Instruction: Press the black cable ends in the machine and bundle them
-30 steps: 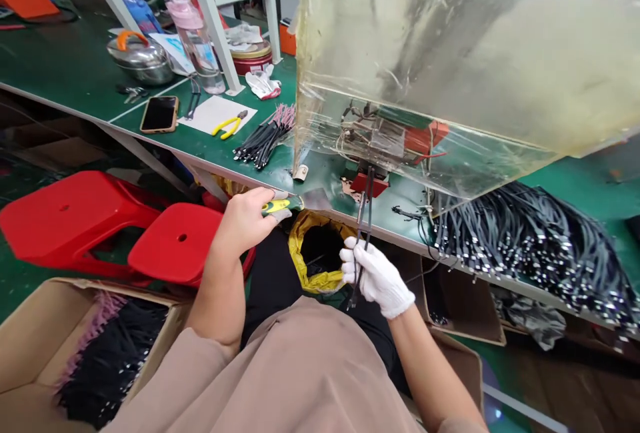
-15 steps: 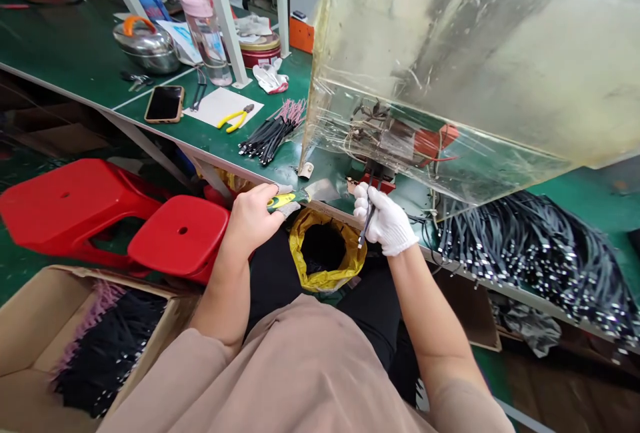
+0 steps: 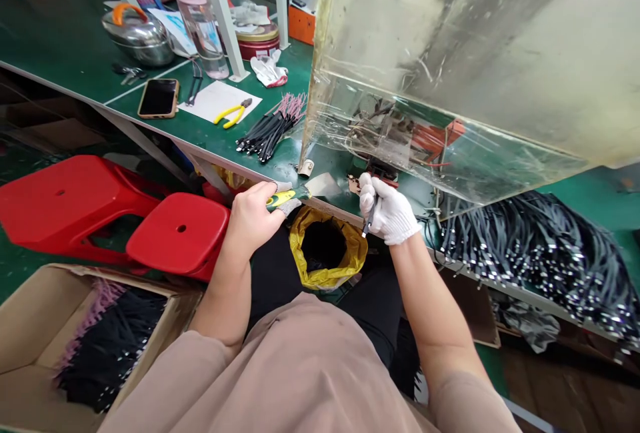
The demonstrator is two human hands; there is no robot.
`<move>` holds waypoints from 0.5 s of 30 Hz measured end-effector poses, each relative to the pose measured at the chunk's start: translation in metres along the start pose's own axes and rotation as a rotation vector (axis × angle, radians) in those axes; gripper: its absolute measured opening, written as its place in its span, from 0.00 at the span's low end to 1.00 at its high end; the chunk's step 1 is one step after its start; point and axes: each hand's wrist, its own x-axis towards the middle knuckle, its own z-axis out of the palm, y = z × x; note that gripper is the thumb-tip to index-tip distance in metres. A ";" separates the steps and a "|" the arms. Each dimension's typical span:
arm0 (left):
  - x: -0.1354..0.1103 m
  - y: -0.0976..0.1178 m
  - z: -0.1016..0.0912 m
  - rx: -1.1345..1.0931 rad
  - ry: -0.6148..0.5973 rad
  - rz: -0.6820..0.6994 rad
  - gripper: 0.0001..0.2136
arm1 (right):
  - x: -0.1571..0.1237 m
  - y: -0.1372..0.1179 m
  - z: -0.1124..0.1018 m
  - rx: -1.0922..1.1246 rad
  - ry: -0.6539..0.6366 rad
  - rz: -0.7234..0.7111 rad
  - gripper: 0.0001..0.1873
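Observation:
My left hand (image 3: 257,213), with coverings on some fingertips, is closed around the green and yellow handle of a scraper (image 3: 323,185). The scraper's flat metal blade points right, over the bench edge. My right hand (image 3: 390,210), in a white knit glove, is closed on a black cable (image 3: 369,223) whose shiny end sticks out below the fingers. Just beyond that hand sits a small red and dark machine part (image 3: 385,172), partly under a scratched clear shield (image 3: 450,53). What the cable's far end touches is hidden by the glove.
A yellow-lined bin (image 3: 327,278) stands below the bench edge. Many black cables (image 3: 530,260) lie at right; a smaller bundle (image 3: 267,133) lies beside yellow pliers (image 3: 233,113) and a phone (image 3: 159,98). At left are red stools (image 3: 177,236) and a cardboard box (image 3: 35,326) holding cables.
My right hand has risen slightly and moved a little toward the machine part, and less of the cable shows below it. My left hand stays nearly still with the scraper.

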 end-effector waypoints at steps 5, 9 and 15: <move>0.003 0.005 0.009 0.017 0.006 0.003 0.14 | 0.001 0.004 0.004 -0.054 0.024 -0.019 0.10; 0.010 0.008 0.021 0.054 0.027 0.008 0.13 | -0.011 0.002 -0.012 -0.384 -0.046 -0.171 0.06; 0.021 0.009 0.036 0.091 0.033 -0.030 0.14 | -0.023 -0.051 -0.058 -1.434 0.539 -0.424 0.23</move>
